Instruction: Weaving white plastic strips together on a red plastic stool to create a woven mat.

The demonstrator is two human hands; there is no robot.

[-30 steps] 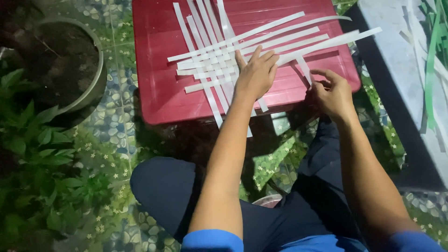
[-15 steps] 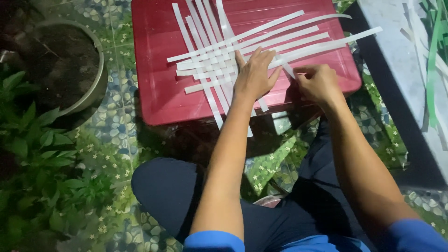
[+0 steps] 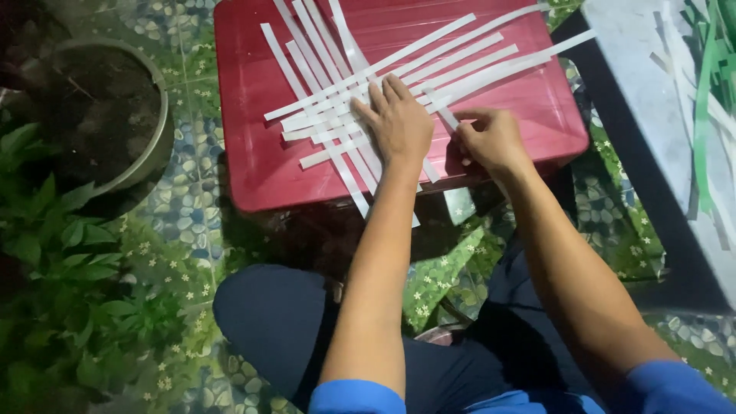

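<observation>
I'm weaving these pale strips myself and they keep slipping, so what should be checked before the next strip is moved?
1. Left hand flat on the crossing strips: ok.
2. Right hand pinching one strip end by its fingertips: ok.
3. Woven patch lying fully on the red lid: not ok, some strip ends hang past its near edge.
4. Long strips reaching the far right corner lie flat: ok.
5. Over-under order beneath the left hand: cannot tell, it is covered.
</observation>
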